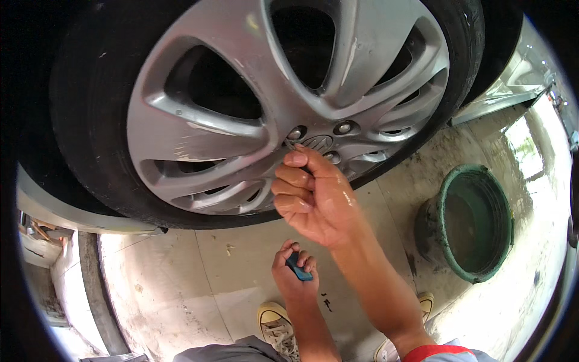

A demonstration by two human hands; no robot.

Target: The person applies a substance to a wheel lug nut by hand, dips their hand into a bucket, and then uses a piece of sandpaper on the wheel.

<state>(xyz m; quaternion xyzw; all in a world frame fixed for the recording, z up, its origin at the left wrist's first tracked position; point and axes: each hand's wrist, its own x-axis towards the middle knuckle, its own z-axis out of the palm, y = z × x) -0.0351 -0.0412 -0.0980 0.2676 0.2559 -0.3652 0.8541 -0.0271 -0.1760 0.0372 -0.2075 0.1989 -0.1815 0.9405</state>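
A silver alloy wheel (pixel 223 142) with scuffed spokes fills the upper middle, inside its black tyre (pixel 96 120). My right hand (pixel 316 196), wet and closed, is up at the hub beside the center cap (pixel 318 143) and a lug nut (pixel 295 134). A thin tip seems to show above its thumb, but I cannot make out what the fingers hold. Lower down and nearer to me, my left hand (pixel 294 277) is wrapped round a small blue block (pixel 300 267). That block is apart from the wheel, and its far end is hidden by the fingers.
To the right on the tiled floor (pixel 241 277) stands a green bucket (pixel 444 223) with murky water in it. The car's body panel (pixel 84 211) curves below the tyre at left. My shoes (pixel 275 323) are under my forearms. A dark floor edge (pixel 99 295) runs along the left.
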